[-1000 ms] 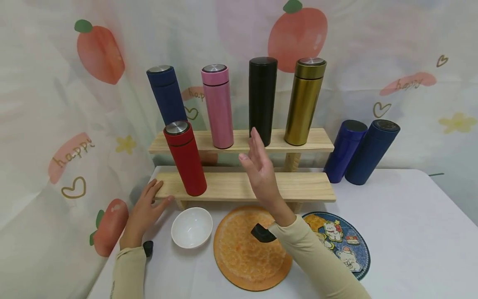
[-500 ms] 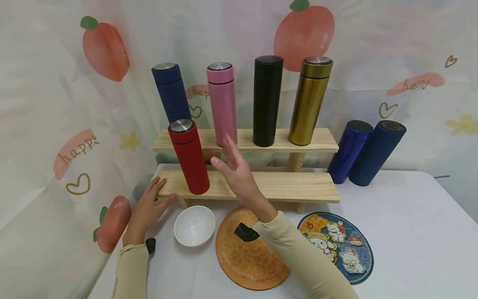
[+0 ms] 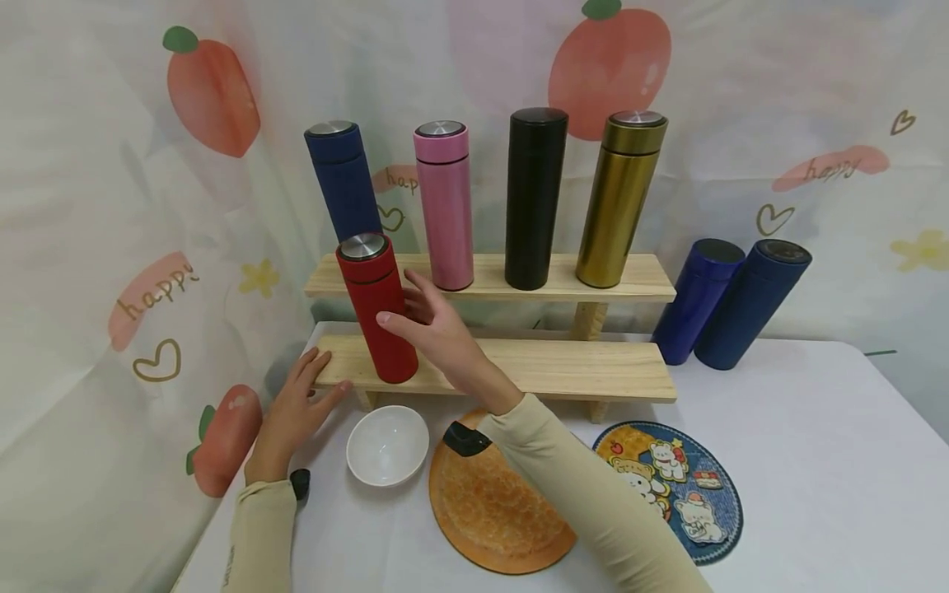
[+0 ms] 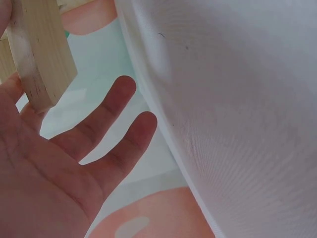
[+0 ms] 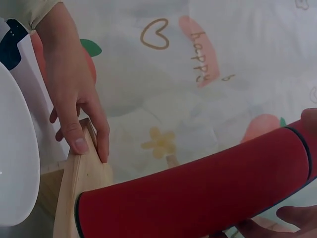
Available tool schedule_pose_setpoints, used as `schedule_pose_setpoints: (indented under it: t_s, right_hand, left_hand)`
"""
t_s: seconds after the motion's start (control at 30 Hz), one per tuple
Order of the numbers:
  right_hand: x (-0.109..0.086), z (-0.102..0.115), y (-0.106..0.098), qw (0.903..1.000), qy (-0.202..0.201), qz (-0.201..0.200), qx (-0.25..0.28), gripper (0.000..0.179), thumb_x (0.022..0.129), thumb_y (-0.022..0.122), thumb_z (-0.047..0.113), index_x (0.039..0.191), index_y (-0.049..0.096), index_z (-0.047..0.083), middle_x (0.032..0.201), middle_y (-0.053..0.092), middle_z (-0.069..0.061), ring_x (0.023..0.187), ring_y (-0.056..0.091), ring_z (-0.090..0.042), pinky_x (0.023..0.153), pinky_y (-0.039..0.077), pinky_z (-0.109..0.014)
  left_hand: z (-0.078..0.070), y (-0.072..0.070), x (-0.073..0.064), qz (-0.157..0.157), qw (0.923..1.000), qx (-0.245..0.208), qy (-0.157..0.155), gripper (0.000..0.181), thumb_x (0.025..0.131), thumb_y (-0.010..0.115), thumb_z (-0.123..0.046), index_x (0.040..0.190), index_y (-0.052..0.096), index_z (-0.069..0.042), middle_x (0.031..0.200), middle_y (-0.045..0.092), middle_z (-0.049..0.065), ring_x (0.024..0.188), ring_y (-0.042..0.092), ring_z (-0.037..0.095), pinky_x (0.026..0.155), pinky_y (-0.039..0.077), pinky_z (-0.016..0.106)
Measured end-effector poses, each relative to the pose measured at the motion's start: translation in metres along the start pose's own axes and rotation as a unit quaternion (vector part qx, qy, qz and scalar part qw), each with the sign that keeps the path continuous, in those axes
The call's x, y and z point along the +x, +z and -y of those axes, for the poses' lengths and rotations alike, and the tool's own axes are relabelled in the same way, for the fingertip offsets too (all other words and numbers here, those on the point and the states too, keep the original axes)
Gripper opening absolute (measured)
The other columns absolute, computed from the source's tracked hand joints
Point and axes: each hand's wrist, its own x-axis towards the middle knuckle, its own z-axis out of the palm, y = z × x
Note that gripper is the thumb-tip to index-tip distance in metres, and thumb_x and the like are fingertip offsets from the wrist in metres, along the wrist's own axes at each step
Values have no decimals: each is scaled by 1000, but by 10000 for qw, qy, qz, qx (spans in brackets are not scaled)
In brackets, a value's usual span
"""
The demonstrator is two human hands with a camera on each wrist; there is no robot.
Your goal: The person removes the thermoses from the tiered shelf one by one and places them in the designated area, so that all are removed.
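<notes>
A red thermos (image 3: 378, 313) stands upright on the left part of the lower board of a two-tier wooden shelf (image 3: 549, 366). My right hand (image 3: 437, 333) is at its right side, thumb in front and fingers partly hidden behind. In the right wrist view, the thumb and fingers lie on either side of the red thermos (image 5: 193, 188), not visibly closed round it. My left hand (image 3: 292, 416) holds the left end of the lower board between thumb and index finger. Its other fingers stretch out below the board in the left wrist view.
On the upper board stand a blue thermos (image 3: 343, 181), a pink thermos (image 3: 446, 210), a black thermos (image 3: 535, 202) and a gold thermos (image 3: 621, 202). Two blue bottles (image 3: 752, 305) lean right of the shelf. A white bowl (image 3: 388, 445), an orange round mat (image 3: 504, 511) and a blue patterned mat (image 3: 712, 494) lie in front.
My right hand has moved left, from in front of the black thermos past the pink one to the red thermos. My left hand has stayed on the board's end. The view shifted slightly.
</notes>
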Motion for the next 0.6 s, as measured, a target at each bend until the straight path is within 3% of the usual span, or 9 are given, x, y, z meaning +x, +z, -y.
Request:
schedule_pose_setpoints:
  t_s: [0.3, 0.6]
  right_hand:
    - [17, 2, 11, 9996, 24, -152, -218, 89, 94, 79, 16, 169, 31, 14, 158, 50, -11, 139, 52, -29, 113, 48, -51]
    - [28, -13, 14, 9991, -142, -232, -322, 76, 97, 78, 11, 163, 40, 12, 145, 60, -13, 127, 62, -28, 105, 54, -44]
  left_hand:
    - [1, 1, 3, 53, 10000, 31, -29, 92, 102, 62, -64, 170, 29, -12, 178, 13, 15, 145, 45, 48, 113, 41, 69]
    - [-1, -1, 1, 52, 10000, -17, -45, 90, 103, 62, -62, 170, 30, -11, 178, 13, 16, 146, 44, 48, 115, 40, 68]
